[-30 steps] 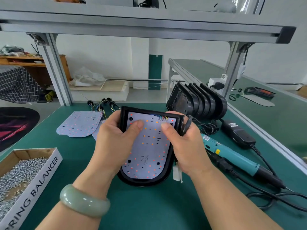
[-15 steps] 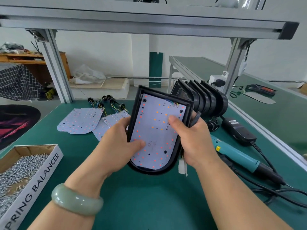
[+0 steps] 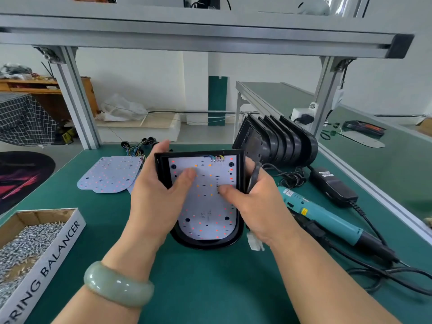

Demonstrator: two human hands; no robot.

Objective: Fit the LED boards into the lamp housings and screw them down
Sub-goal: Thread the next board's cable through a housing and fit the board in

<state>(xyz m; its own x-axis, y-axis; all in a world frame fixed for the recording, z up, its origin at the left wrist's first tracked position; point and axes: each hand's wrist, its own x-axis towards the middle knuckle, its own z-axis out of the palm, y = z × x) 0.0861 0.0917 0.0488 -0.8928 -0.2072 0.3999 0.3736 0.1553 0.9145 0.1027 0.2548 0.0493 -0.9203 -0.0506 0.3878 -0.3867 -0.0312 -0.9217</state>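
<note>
Most fingers of left hand [image 3: 152,202] hidden behind lamp housing [image 3: 205,244], screw box [image 3: 58,249] cut off by left edge

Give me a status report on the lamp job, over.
Left grip and right grip hold the lamp housing, thumbs on the LED board. Board inside, holes look empty. Screwdriver idle, right side. Nothing blocking.

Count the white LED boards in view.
3 visible: one white LED board in the black lamp housing being held; a loose board on the green mat, left; another board peeking from beneath it. The left hand may hide more.
</note>
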